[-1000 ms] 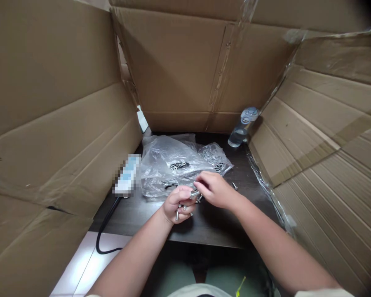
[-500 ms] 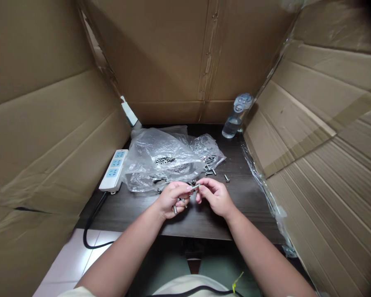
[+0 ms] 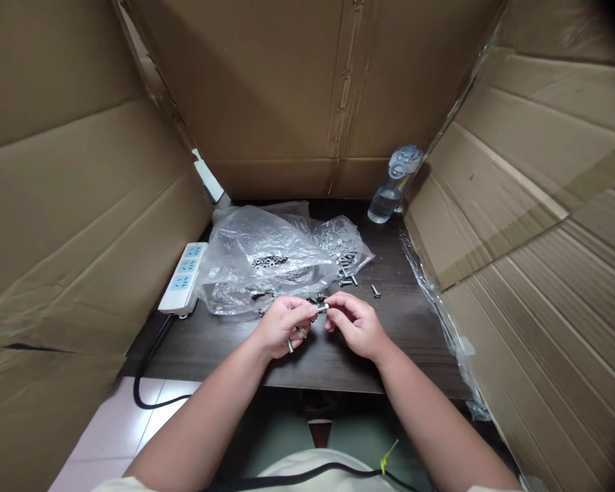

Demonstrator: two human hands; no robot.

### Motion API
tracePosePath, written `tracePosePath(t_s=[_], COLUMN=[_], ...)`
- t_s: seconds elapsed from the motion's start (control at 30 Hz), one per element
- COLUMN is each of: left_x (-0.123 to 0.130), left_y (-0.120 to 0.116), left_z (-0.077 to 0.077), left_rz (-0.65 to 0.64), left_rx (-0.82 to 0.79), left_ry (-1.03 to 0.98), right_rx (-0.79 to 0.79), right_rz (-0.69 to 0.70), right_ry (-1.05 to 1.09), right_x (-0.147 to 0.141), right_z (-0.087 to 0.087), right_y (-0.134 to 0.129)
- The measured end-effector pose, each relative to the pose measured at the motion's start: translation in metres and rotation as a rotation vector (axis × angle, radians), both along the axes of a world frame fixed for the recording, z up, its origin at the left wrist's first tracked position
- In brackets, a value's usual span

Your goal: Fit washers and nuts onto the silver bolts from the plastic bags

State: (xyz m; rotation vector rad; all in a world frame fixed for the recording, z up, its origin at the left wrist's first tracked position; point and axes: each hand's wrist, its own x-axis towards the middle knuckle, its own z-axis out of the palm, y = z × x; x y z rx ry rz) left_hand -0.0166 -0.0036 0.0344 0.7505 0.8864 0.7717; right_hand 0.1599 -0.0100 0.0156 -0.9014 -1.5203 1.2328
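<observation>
A small silvery bolt point(image 3: 321, 309) spans the gap between my two hands, above the dark table near its front. My left hand point(image 3: 279, 326) is closed, thumb and index finger pinching one end of it. Another bolt point(image 3: 290, 346) sticks down from the curled lower fingers of that hand, with other metal bits partly hidden there. At the bolt's other end, the fingertips of my right hand point(image 3: 357, 326) are closed in a pinch. Just beyond my hands, several loose bolts point(image 3: 346, 281) lie by a clear bag of bolts point(image 3: 341, 239).
A larger plastic bag point(image 3: 230, 263) with several nuts point(image 3: 270, 262) lies at centre-left. Left of it sits a white power strip point(image 3: 184, 277) with a black cable. A water bottle point(image 3: 389, 191) stands at the back right. Cardboard walls point(image 3: 266, 89) enclose the table point(image 3: 415, 335).
The camera view has shifted slightly. My hands stay almost in place, still pinching the bolt, whose right end now shows a little more clearly at my right fingertips.
</observation>
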Motion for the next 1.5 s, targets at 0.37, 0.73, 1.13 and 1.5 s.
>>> tracePosePath(t_s=[0.37,0.73,1.13,1.5], left_x=[0.0,0.001,0.003,0.011], left_y=[-0.002,-0.003,-0.005,-0.003], left_z=[-0.005,-0.007,-0.01,-0.006], left_rz=[-0.017,0.029,0.018,0.04], left_rx=[0.146,0.201,0.382,0.212], left_ry=[0.049,0.069,0.271,0.103], right_rx=[-0.078,0.071,0.175,0.199], right_rz=[0.014,0.013,-0.027,-0.001], right_ry=[0.018,-0.022,-0.194,-0.192], right_x=[0.004,0.004,0.007,0.014], right_z=[-0.001,-0.002,-0.005,0.0], right_y=[-0.002,-0.001,0.005,0.008])
